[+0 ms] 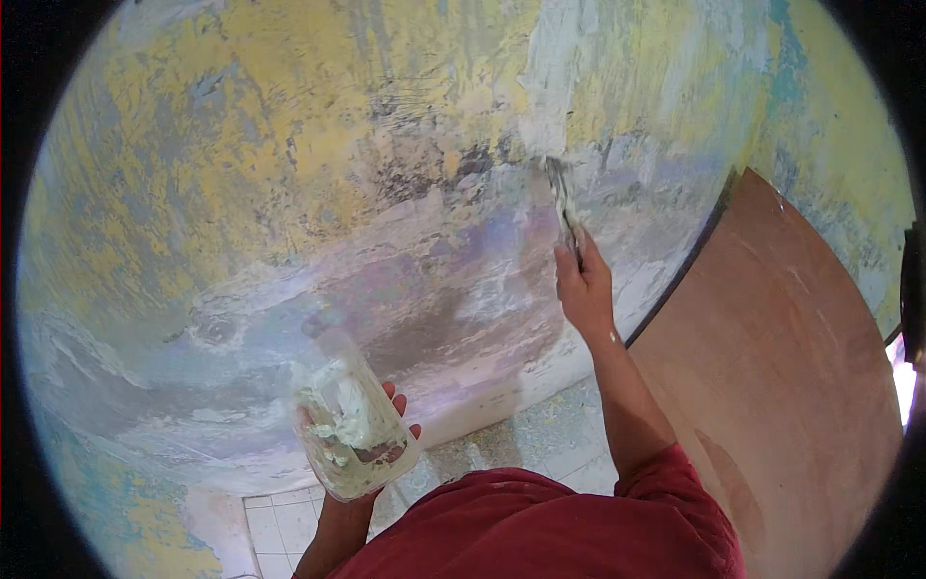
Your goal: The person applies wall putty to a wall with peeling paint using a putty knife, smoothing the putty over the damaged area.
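My right hand (586,289) is closed round the handle of a putty knife (561,201) smeared with pale filler. Its blade end meets the wall (289,174), at the lower end of a fresh whitish strip (552,82). My left hand (395,410) holds a clear plastic tub (362,473) from below and behind, fingertips showing at its right side. Inside the tub lies a lump of white filler (349,410), and smears coat its walls. Yellow, grey and purplish patches of old paint and filler cover the wall.
A large brown board (781,367) leans against the wall on the right, close to my right forearm. Pale floor tiles (285,516) show below, with crumbs and flakes scattered near the foot of the wall (511,439). At the far right edge there is a bright gap (901,376).
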`<control>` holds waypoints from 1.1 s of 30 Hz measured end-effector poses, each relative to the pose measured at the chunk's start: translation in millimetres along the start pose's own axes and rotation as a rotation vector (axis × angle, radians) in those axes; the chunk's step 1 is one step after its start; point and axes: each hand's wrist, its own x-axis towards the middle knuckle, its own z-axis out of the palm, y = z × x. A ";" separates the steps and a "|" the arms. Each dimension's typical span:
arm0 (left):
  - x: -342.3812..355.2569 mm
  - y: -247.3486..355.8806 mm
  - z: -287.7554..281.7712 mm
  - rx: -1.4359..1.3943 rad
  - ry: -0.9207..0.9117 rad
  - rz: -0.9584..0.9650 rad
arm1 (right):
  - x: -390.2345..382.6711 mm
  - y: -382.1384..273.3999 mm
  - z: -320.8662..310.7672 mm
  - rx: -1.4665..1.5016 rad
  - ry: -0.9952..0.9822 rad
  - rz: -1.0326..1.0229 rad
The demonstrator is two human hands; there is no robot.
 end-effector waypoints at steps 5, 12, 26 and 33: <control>7.4 -20.1 0.6 0.016 -0.002 0.027 | 75.3 -17.5 -2.6 -0.128 0.098 -0.165; 23.3 -43.2 13.6 -0.011 0.049 0.036 | 53.8 28.6 -3.6 -0.426 -0.006 -0.257; 35.2 -96.7 24.0 0.019 0.124 -0.017 | 88.9 -25.4 -33.5 -0.356 -0.113 -0.199; 44.7 -84.6 21.1 0.004 0.067 -0.085 | 5.8 29.1 -42.3 -0.287 -0.232 -0.120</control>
